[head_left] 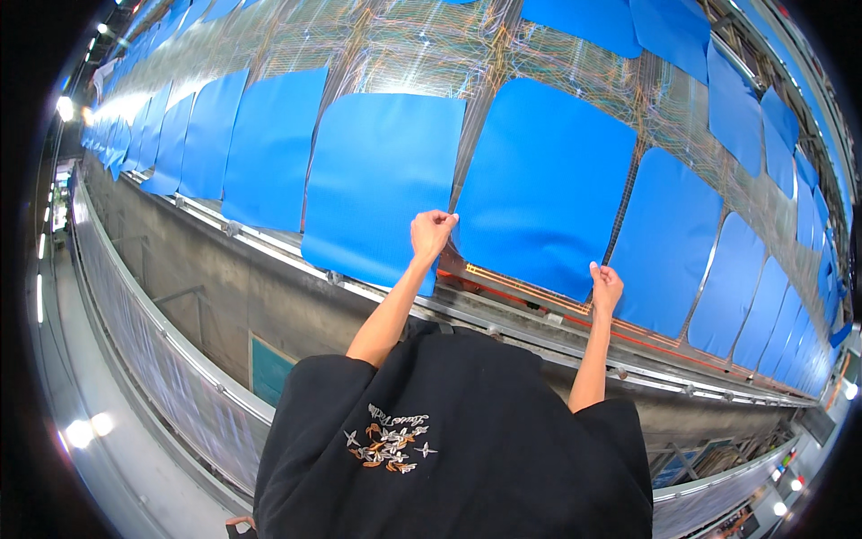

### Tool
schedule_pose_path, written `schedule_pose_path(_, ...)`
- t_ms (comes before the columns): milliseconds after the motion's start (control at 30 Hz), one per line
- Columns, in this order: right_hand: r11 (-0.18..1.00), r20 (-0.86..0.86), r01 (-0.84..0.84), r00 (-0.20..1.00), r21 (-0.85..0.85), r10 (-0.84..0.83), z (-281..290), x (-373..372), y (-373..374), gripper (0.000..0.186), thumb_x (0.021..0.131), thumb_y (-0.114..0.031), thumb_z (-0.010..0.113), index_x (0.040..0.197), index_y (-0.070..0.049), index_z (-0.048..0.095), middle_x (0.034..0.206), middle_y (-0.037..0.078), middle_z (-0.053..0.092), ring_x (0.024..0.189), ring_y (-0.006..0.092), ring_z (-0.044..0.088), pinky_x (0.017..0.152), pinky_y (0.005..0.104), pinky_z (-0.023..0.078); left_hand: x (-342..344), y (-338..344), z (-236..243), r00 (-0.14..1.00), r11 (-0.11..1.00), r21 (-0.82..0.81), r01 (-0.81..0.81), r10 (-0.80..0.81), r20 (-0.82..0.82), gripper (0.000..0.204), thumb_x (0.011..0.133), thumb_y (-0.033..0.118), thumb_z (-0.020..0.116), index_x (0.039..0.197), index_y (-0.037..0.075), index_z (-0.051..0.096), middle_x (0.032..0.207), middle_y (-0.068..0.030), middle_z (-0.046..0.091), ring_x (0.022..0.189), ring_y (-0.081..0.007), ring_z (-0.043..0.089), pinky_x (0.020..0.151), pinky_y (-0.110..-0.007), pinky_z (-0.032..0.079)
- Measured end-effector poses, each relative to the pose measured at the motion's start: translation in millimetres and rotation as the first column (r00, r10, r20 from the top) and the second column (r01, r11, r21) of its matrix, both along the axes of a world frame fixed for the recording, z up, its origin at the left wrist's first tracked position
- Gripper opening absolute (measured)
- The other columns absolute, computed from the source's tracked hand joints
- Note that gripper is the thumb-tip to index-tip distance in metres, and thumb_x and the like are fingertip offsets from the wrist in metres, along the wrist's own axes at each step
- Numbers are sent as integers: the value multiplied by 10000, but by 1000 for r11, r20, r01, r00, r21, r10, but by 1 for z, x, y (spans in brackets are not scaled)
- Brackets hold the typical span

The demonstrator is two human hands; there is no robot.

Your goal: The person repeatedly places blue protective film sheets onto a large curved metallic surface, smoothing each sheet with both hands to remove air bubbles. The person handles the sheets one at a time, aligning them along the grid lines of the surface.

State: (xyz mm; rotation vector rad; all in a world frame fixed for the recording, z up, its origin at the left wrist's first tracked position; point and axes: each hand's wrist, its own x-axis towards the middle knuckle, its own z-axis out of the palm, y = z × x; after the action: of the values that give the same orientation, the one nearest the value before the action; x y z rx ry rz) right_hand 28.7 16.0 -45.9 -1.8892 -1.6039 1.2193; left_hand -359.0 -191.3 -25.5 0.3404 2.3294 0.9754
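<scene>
A blue fabric panel [548, 184] with rounded far corners lies in front of me on a long table [575, 83] whose worn grey top is covered with fine coloured lines. My left hand [433, 235] is closed in a pinch at the left edge of this panel, beside the neighbouring blue panel [384, 180]. At the near right corner, my right hand [606, 287] pinches the same panel between thumb and fingers. The panel's near edge curves slightly between the hands. Another blue panel [672, 242] lies just right of my right hand.
Rows of similar blue panels [274, 148] run along the table both ways, with more on its far side [736, 108]. A metal rail [359, 286] follows the near edge. Behind me stands another long table [162, 332]. A separate person's hand [239, 521] shows at lower left.
</scene>
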Motion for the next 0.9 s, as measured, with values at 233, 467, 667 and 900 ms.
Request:
schedule_pose_path(233, 1000, -31, 4, 1000, 5, -4, -9, 3, 3, 297, 884, -251, 861, 914, 20, 743, 783, 40, 724, 717, 83, 621, 668, 261, 493, -10, -2, -14, 999, 999, -30, 37, -36, 40, 309, 814, 360, 847, 833, 53, 822, 693, -111, 739, 643, -237, 714, 648, -394, 546)
schedule_pose_path(467, 999, -41, -8, 999, -32, 7, -10, 5, 5, 280, 889, -242, 857, 883, 13, 740, 765, 23, 716, 696, 70, 595, 648, 252, 474, -11, -2, -13, 998, 999, -31, 40, -39, 47, 287, 800, 358, 862, 811, 74, 826, 683, -111, 736, 629, -239, 710, 650, -396, 544)
schedule_pose_path(667, 997, 14, -20, 1000, -80, 21, -3, 0, 10, 290, 875, -245, 864, 883, 17, 741, 761, 28, 718, 686, 71, 590, 635, 259, 467, -14, 1, -9, 997, 997, -56, 51, -48, 56, 264, 801, 344, 865, 817, 83, 832, 678, -100, 735, 625, -220, 709, 647, -379, 542)
schedule_pose_path(900, 999, 23, -30, 999, -28, 30, -5, 0, 11, 288, 859, -250, 872, 850, 10, 750, 719, 11, 695, 654, 64, 565, 615, 257, 446, -16, 5, -4, 995, 994, -86, 69, -63, 72, 241, 809, 325, 864, 789, 88, 827, 677, -74, 743, 637, -191, 716, 661, -356, 553)
